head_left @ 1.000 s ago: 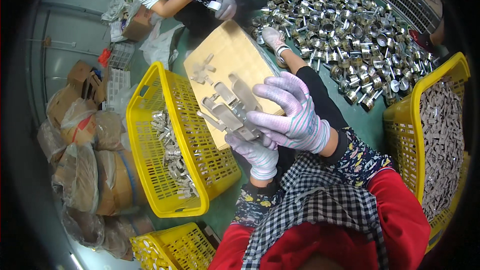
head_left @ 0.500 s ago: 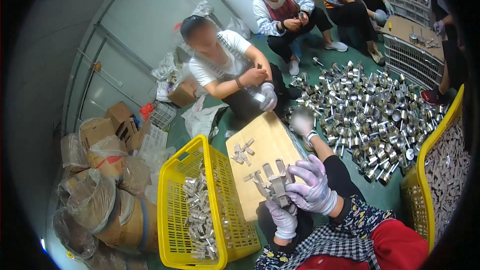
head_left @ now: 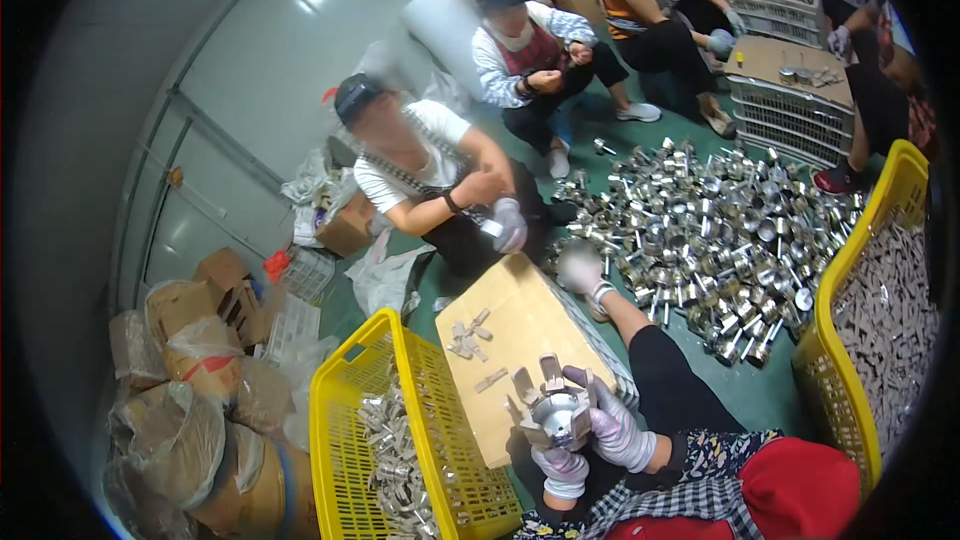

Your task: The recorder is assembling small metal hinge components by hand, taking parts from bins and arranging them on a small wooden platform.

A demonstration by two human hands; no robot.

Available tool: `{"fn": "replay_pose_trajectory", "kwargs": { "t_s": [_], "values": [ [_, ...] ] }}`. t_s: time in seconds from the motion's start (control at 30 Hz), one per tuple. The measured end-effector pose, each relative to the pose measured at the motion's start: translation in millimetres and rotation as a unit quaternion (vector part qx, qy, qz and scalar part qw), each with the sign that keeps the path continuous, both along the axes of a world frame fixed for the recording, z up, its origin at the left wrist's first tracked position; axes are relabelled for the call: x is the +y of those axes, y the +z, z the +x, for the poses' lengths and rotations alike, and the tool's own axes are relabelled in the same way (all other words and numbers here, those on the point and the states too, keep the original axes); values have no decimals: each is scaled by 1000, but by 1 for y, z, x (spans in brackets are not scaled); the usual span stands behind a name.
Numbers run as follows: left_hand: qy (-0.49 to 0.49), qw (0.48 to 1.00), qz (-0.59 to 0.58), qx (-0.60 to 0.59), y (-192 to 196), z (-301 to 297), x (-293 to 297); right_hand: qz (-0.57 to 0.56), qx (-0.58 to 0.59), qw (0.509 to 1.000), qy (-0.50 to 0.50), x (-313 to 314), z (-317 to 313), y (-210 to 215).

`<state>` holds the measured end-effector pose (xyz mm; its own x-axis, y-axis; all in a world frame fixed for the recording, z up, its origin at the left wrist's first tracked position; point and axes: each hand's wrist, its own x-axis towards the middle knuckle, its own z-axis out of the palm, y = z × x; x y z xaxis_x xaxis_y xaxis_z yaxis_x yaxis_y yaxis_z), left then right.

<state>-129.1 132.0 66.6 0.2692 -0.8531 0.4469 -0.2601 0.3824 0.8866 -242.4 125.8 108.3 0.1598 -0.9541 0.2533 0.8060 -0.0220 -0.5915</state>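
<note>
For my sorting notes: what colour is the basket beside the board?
Bright yellow basket, clearest in the head view.

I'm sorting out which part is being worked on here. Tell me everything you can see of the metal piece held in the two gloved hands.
The metal piece is a shiny silver part, seemingly a round body with several flat tabs sticking up and outward. It looks like bright sheet metal. It is held up in front of the person, above the edge of the tan board. The left hand supports it from below and the right hand clasps its right side. Both wear pale gloves. Finer details are too small to make out.
</note>
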Motion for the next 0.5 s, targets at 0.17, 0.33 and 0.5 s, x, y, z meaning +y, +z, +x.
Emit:
{"fn": "replay_pose_trajectory", "kwargs": {
  "t_s": [0.17, 0.33, 0.5],
  "values": [
    [-1, 995, -4, -97, 11, -12, 17, -9, 89, 995, -41, 10, 1, -17],
    [-34, 996, 15, -83, 7, -22, 20, -33, 25, 996, 79, 7, -19, -10],
    [-5, 988, 10, -156, 17, -28, 20, -8, 98, 995, 2, -2, -16, -4]
  ]
}}
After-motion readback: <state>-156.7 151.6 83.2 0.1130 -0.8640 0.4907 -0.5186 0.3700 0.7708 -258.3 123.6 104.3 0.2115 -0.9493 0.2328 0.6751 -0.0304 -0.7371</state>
